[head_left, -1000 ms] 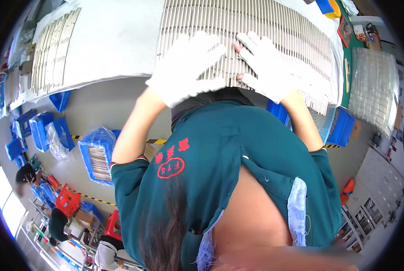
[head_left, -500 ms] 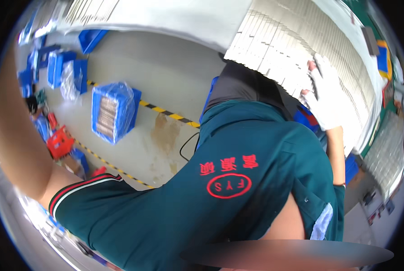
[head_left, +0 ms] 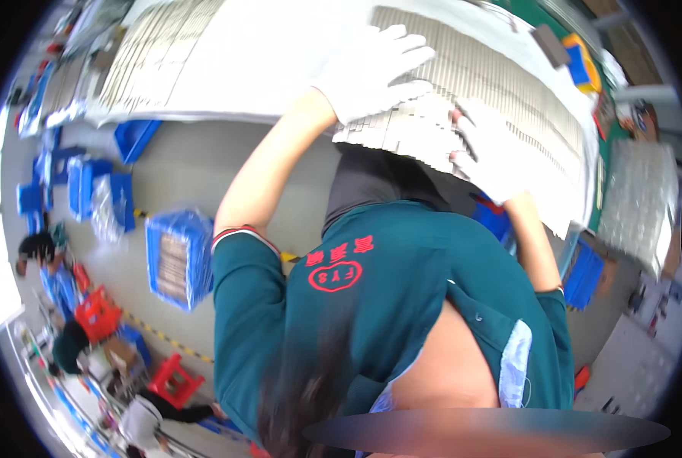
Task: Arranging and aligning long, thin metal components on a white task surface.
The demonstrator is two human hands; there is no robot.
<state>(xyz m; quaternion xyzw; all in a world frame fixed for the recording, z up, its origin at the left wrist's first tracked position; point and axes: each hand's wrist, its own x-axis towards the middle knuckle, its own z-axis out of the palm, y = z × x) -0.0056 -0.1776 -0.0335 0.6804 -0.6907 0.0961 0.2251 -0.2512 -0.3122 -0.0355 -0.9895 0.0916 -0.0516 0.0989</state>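
Left hand (head_left: 371,69): gloved in white, lying flat with fingers spread on the rows of small pale pieces (head_left: 471,99), grip released.
Right hand (head_left: 493,153): gloved, pressing open-palmed on the rows' near edge, grip released.
Pieces: lying on the white table (head_left: 280,53).

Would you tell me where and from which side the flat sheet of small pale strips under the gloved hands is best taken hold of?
Probably at its near edge, coming from the person's side. The sheet of small pale strips lies flat on the white table, and its ragged near edge overhangs the rim between the left hand and right hand, so fingers could slip underneath there. Both gloved hands rest spread flat on top.
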